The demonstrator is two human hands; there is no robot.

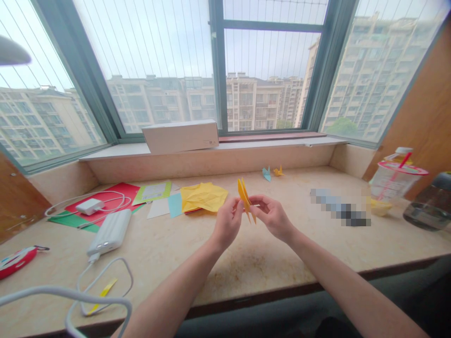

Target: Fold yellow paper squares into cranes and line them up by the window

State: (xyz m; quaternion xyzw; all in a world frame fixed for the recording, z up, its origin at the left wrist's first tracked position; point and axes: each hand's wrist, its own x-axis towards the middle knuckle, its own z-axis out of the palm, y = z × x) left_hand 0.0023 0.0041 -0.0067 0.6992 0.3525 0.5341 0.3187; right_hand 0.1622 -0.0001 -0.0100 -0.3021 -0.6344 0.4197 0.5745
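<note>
A folded piece of yellow origami paper (243,190) is held upright above the stone ledge, its narrow points sticking up and down. My left hand (229,217) pinches it from the left side, fingers closed. From the right, my right hand (270,213) grips the same paper between thumb and fingers. Just left of my hands lies a creased yellow sheet (204,196) on top of other paper. Two small folded paper birds, one blue (267,173) and one yellow (278,171), stand farther back on the ledge.
Colored sheets (112,193), a white charger (89,206) and a power bank (110,234) with looping cables lie left. A white box (181,137) rests on the windowsill. At right are a blurred-out object (340,207), a plastic cup (396,180) and a dark container (430,204).
</note>
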